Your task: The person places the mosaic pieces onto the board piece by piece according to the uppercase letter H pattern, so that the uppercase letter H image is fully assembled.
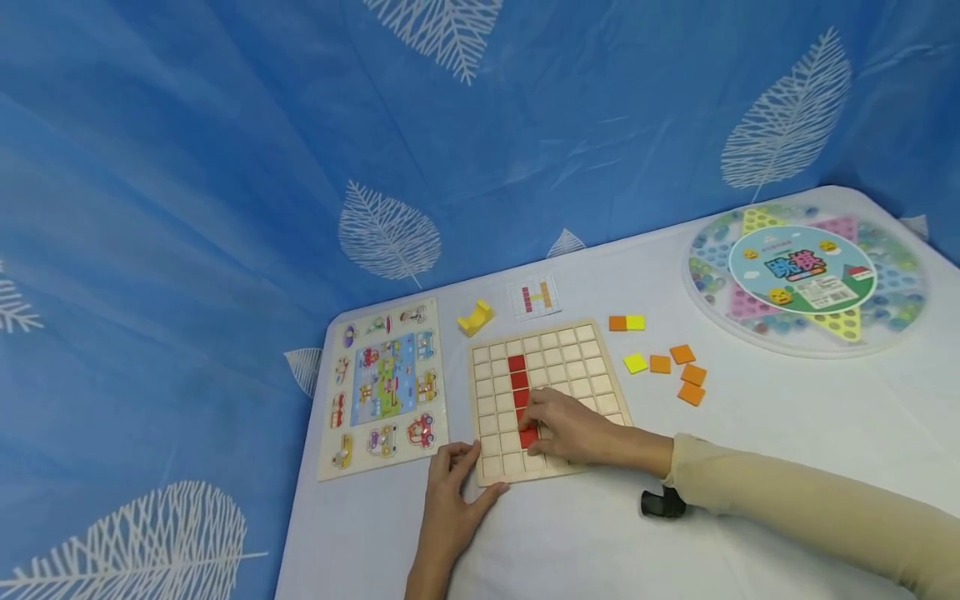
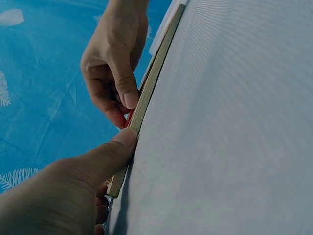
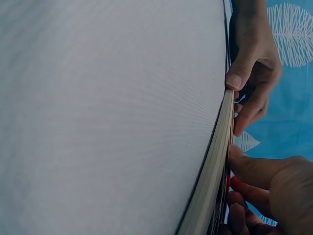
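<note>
now left grip (image 1: pixel 453 485) clasps the gridded board (image 1: pixel 553 375) containing red squares (image 1: pixel 519 380), right grip (image 1: pixel 568 425) pinching one

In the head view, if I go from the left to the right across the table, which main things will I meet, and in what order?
Puzzle board, wooden grid board, group of four orange tiles, round game board.
</note>
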`<state>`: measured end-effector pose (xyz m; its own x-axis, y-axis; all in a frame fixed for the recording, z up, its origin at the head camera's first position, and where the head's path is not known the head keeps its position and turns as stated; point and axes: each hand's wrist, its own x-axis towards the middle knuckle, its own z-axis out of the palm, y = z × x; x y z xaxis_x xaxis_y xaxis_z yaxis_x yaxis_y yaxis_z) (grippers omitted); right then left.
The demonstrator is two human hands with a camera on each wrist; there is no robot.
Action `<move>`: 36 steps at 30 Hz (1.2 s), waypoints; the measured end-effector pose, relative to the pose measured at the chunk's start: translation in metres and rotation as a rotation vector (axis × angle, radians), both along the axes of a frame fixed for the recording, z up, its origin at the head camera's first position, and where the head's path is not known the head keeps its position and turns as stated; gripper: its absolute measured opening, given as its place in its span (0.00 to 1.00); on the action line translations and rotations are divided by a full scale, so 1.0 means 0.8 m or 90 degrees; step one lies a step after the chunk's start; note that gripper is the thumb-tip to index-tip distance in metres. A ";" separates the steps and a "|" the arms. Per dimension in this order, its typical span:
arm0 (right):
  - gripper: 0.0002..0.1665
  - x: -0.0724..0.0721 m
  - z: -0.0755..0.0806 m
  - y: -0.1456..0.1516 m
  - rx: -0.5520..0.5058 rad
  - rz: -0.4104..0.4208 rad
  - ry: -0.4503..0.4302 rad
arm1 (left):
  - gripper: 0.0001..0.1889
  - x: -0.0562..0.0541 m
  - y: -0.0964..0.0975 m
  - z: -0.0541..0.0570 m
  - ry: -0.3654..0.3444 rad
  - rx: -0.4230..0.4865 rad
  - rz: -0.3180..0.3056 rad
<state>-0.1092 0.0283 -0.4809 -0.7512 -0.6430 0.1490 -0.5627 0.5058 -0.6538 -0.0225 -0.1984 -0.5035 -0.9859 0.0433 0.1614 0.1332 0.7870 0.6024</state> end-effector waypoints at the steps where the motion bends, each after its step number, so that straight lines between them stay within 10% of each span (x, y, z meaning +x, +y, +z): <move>1: 0.12 0.000 0.000 0.000 -0.002 0.001 -0.002 | 0.35 0.000 0.000 0.000 0.001 0.000 0.000; 36: 0.20 -0.073 -0.005 0.210 0.041 -0.137 0.019 | 0.36 0.000 -0.001 -0.007 0.074 0.009 -0.019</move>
<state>-0.1673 0.1963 -0.4850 -0.8682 -0.4769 0.1367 -0.4553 0.6564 -0.6015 -0.0221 -0.1992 -0.5093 -0.9587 0.0691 0.2759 0.2262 0.7733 0.5923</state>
